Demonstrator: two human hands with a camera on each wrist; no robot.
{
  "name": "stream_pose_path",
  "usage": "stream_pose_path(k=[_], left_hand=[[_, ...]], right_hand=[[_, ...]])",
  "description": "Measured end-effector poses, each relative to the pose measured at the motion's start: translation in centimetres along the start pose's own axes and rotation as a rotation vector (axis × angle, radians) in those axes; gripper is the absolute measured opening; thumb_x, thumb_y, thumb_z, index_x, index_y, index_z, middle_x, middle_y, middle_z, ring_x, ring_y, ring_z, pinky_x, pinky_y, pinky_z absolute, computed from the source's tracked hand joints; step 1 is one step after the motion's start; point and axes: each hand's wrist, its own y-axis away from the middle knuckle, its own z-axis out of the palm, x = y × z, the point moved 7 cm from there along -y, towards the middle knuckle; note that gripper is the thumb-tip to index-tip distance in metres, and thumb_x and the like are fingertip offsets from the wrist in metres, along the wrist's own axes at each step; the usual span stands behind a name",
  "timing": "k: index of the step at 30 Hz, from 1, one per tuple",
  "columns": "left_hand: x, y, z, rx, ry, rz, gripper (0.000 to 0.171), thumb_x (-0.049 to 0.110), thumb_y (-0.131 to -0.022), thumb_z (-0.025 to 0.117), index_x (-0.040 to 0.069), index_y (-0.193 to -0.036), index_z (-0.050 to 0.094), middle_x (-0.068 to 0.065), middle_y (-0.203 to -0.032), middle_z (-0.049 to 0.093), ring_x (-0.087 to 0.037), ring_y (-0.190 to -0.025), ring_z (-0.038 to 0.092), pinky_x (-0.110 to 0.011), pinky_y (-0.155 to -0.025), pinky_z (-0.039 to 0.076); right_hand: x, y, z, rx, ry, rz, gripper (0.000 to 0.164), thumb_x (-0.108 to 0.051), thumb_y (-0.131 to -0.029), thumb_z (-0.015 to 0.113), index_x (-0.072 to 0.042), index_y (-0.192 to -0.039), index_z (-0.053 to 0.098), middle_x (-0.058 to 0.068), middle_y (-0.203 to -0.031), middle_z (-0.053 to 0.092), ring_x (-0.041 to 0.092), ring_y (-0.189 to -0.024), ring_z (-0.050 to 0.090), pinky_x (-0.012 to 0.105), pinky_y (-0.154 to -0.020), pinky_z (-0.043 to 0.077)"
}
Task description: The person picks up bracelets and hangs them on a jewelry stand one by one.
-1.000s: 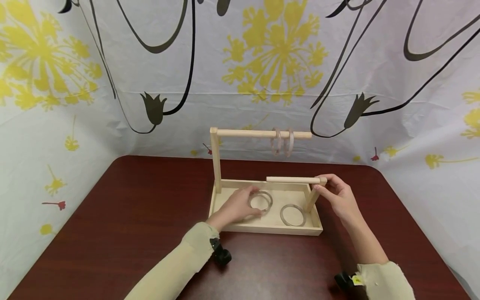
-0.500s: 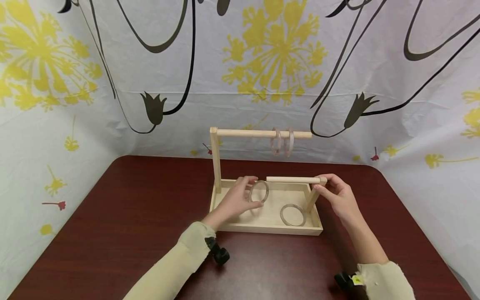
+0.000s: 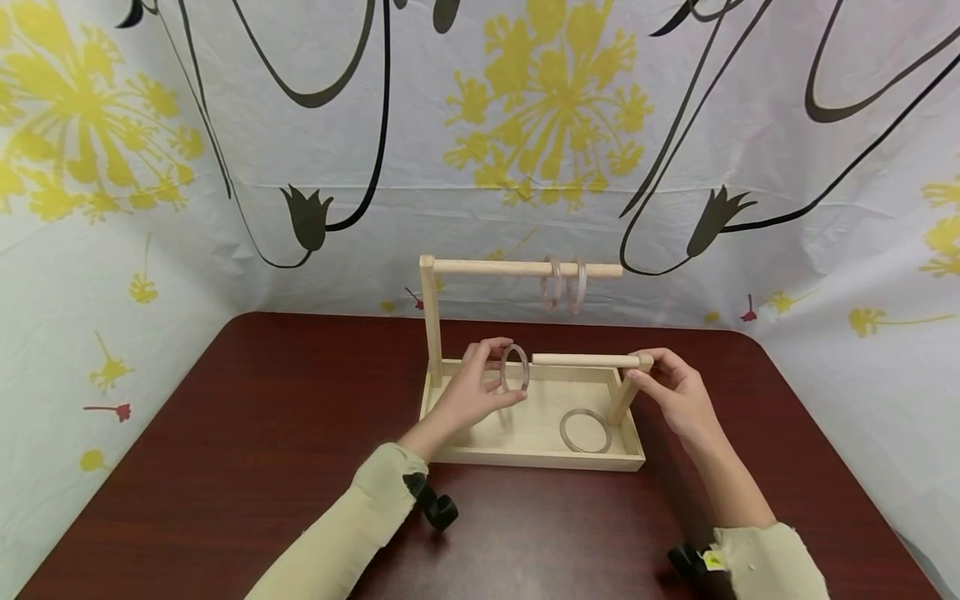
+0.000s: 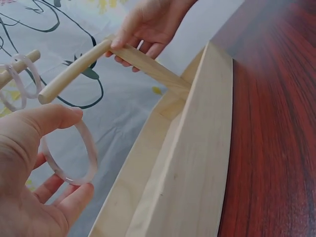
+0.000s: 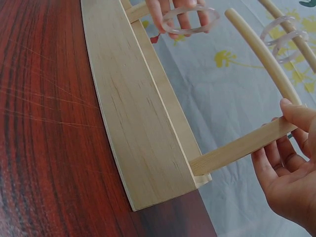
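A pale translucent bangle is pinched between the thumb and fingers of my left hand, held upright over the tray. Its ring stands just left of the free end of the lower wooden peg, apart from it. My right hand grips the top of the short post where that peg joins it. Another bangle lies flat in the wooden tray, by the foot of the post. Two more bangles, one of them the right-hand bangle, hang on the higher peg.
A tall post at the tray's left end carries the higher peg, set behind the lower one. The stand rests on a dark red wooden table. A patterned white curtain encloses the back and sides.
My left hand has lifted the bangle from the tray, turned it upright and raised it to the height of the lower peg's end. My right hand has stayed on the post.
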Motion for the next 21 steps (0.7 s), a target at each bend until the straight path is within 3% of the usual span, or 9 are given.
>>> stream_pose_path(k=[11,21], left_hand=[[1.3,0.0,-0.1,-0.010,0.106,0.040,0.073,0.009,-0.084,0.080,0.010,-0.145,0.040,-0.018,-0.137,0.040,-0.040,-0.132,0.049,-0.042,-0.104,0.051],[1.9,-0.1,0.0,-0.002,0.113,0.029,0.073,0.011,-0.084,0.080,0.016,-0.146,0.041,-0.014,-0.139,0.040,-0.032,-0.131,0.050,-0.040,-0.104,0.051]], right_hand=[[-0.1,0.0,-0.1,0.013,0.009,0.002,0.014,-0.004,-0.095,0.066,-0.009,-0.106,0.062,-0.013,-0.096,0.064,-0.004,-0.092,0.058,0.009,-0.081,0.050],[-0.1,0.1,0.0,0.010,0.024,0.006,0.013,-0.005,-0.095,0.065,-0.011,-0.106,0.062,-0.015,-0.096,0.065,-0.004,-0.092,0.058,0.009,-0.081,0.050]])
